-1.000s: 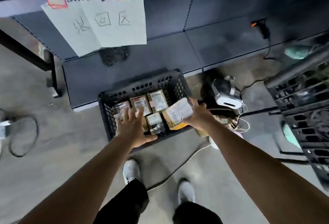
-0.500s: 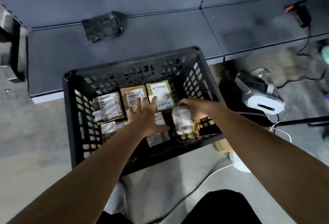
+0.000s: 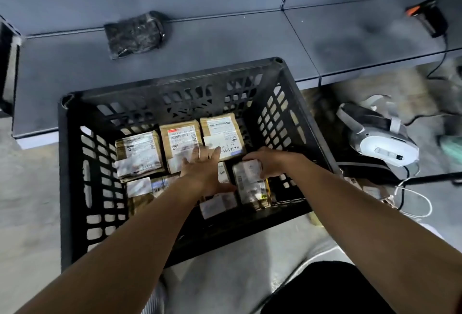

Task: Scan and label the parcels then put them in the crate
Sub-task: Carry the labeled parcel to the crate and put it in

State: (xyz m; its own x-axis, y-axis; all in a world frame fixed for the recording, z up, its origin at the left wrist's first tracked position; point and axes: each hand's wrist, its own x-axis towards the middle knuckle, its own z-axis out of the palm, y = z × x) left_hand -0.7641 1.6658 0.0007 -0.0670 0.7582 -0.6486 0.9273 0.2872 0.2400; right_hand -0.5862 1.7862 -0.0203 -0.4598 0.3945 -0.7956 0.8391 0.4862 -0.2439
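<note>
Item in hand: small brown parcel (image 3: 251, 183), white label uppermost. Held a second ago above the near right rim of the black crate (image 3: 65, 163); half a second ago already dipping below the rim; now down inside, at the right end of the front row, near the right wall. Right hand (image 3: 268, 163): curled over the far end of the parcel, fingers wrapped round its edge, grip not yet let go. Left hand (image 3: 202, 173): flat, fingers straight, tips resting on the middle back-row parcel (image 3: 181, 138) and the right back-row parcel (image 3: 222, 133), palm over the front-middle parcel (image 3: 217, 205); spread in the air a second ago, now pressed down, seemingly to steady the neighbours. Relative position: parcel under and just nearer than the right hand, touching it; just beside the left hand on its thumb side, close against the front-middle parcel. Further stock in crate: left back-row parcel (image 3: 138, 155), front-left parcel (image 3: 146, 188). Meaning for task: placing step judged all but done for this parcel; release and withdrawal of both hands outstanding; full seating on the crate floor not clear from this view. Handheld scanner (image 3: 430, 17): on the grey shelf (image 3: 225, 44), well apart from both hands, untouched.
</note>
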